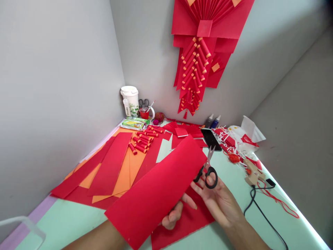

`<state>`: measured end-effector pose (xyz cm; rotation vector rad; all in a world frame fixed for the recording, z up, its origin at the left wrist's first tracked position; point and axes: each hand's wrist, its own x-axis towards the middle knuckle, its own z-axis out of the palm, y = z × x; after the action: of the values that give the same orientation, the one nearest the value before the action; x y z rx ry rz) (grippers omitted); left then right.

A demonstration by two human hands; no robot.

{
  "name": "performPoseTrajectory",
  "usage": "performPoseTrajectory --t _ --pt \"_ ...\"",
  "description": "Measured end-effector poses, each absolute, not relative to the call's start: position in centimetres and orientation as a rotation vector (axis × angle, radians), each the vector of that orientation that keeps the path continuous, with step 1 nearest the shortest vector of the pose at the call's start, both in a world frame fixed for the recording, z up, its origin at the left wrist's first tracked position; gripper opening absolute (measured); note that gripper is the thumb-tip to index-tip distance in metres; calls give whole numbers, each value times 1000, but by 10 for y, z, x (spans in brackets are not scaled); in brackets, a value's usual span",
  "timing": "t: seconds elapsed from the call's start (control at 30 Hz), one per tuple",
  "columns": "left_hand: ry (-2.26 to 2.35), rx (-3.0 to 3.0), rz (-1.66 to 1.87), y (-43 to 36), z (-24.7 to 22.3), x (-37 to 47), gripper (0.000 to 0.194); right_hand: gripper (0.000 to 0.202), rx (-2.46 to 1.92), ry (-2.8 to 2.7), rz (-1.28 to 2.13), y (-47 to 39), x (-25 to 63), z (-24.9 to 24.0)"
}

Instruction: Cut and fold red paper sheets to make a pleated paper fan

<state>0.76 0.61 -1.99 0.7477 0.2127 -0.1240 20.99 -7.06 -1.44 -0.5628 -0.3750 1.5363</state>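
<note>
A long red paper strip point(156, 194) slants across the front of the view, raised above the table. My left hand point(175, 213) holds it from beneath; the strip covers most of that hand, and only some curled fingers show. In my right hand point(221, 201) are black-handled scissors point(209, 170), blades pointing up and away and slightly apart, beside the strip's right end. Below both hands, another red paper sheet point(166, 239) lies on the table.
Red and orange sheets point(125, 173) cover the table's left side, with small red paper rolls point(142, 140) on them. A cup point(130, 100) stands behind. At right are a phone point(211, 139), paper scraps point(226, 139), a glue gun point(253, 173) and its cord. A red paper decoration point(205, 24) hangs on the wall.
</note>
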Motion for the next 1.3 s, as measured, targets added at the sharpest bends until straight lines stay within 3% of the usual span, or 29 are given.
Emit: performPoseTrajectory --t 0.13,0.23,0.33,0.53,0.73,0.97,1.3 --pt "243 764 -302 14 1 6 71 19 -589 -404 1539 -70 208 -11" --pt "310 718 -93 -2 1 -1 56 33 -651 -395 1563 -69 210 -11" --pt "463 734 295 -25 -7 -4 58 40 -708 -380 1557 -66 213 -16" --pt "761 840 265 -43 -2 8 37 37 -772 -411 1529 -64 212 -23" --pt "820 858 275 -42 -2 13 43 45 -806 -503 1505 -67 210 -22" --pt "838 891 274 -46 -3 18 53 38 -802 -599 1493 -71 208 -18" --pt "987 547 540 -31 -1 14 68 35 -830 -722 1557 -74 206 -17"
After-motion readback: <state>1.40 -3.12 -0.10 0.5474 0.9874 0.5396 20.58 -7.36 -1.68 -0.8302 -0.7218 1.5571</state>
